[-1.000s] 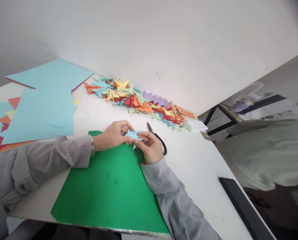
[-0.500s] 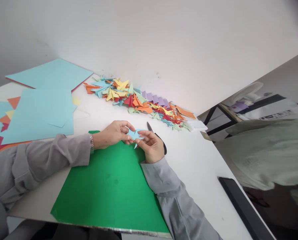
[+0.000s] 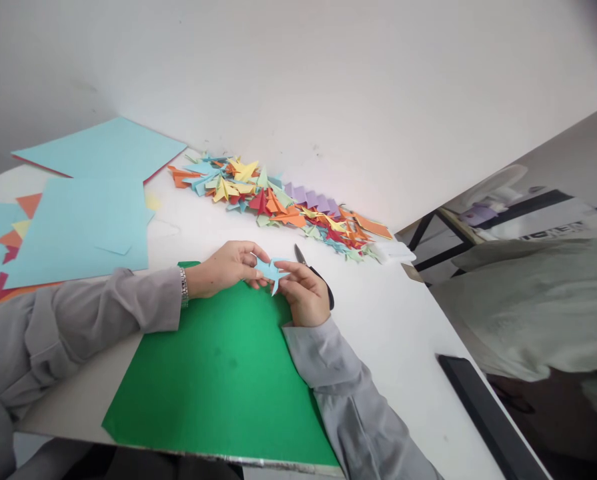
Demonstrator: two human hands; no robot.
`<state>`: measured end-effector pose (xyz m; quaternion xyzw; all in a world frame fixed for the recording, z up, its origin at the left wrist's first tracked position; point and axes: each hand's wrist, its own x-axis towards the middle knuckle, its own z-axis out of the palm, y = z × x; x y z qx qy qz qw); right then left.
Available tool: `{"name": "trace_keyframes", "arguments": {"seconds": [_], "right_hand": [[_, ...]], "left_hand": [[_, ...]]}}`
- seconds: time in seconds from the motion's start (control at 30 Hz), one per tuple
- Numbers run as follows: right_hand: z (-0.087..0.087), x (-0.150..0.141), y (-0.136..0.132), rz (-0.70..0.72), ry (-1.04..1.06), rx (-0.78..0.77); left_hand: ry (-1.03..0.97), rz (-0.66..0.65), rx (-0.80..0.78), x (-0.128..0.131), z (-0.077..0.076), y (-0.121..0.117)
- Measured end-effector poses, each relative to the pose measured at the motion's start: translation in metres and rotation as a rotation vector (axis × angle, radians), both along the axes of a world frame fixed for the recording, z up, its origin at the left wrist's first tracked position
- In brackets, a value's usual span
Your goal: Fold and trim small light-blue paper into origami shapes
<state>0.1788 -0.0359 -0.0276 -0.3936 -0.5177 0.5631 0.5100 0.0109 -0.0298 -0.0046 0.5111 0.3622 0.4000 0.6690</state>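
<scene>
A small light blue folded paper figure [image 3: 271, 269] with pointed tips is held up over the far end of a green mat [image 3: 213, 373]. My left hand [image 3: 235, 267] pinches its left side between thumb and fingers. At the right side, my right hand [image 3: 305, 290] grips it with fingertips and thumb, partly hiding that end. One narrow point of the paper hangs down between the hands. Just behind my right hand lies a pair of dark scissors [image 3: 299, 254], its handles mostly hidden by the hand.
Along the wall runs a heap of folded paper figures [image 3: 263, 200] in several colours. Light blue paper sheets [image 3: 78, 233] and coloured scraps [image 3: 28, 204] lie at left. A black flat object [image 3: 488, 413] rests near the table's right edge, with a rack and grey-green cloth [image 3: 538, 300] beyond.
My right fingers have shifted slightly on the light blue paper figure, and its lower point now hangs straighter and more visibly. My left hand stays nearly still.
</scene>
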Motion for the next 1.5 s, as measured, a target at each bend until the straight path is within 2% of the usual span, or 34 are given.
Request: {"name": "trace_keyframes", "arguments": {"seconds": [0.13, 0.33, 0.5, 0.6, 0.7, 0.97, 1.23, 1.5], "right_hand": [[0.0011, -0.0013, -0.0010, -0.010, 0.042, -0.023], [0.0057, -0.0077, -0.0043, -0.093, -0.136, 0.032], [0.0061, -0.0043, -0.0035, -0.066, -0.045, 0.051], [0.0047, -0.0017, -0.0019, -0.098, 0.034, 0.024], [0.0031, -0.0015, -0.0009, -0.134, 0.010, -0.004], [0.0071, -0.0060, -0.0033, -0.111, -0.098, 0.026], [0.0094, -0.0068, -0.0038, -0.137, -0.151, 0.056], [0.0074, -0.0062, -0.0018, -0.037, -0.135, 0.006]], "left_hand": [[0.014, -0.017, 0.033, 0.0001, -0.0014, 0.0011], [0.107, -0.014, 0.077, 0.0003, 0.0025, -0.0002], [0.060, 0.059, 0.049, 0.0007, 0.0000, 0.0005], [0.035, 0.128, 0.009, 0.0014, -0.0017, 0.0016], [0.040, 0.142, 0.013, 0.0016, -0.0015, 0.0015], [0.024, 0.102, 0.044, 0.0016, -0.0006, 0.0004], [0.043, 0.114, 0.046, 0.0010, 0.0000, 0.0007], [0.031, 0.128, 0.031, 0.0012, -0.0003, 0.0005]]}}
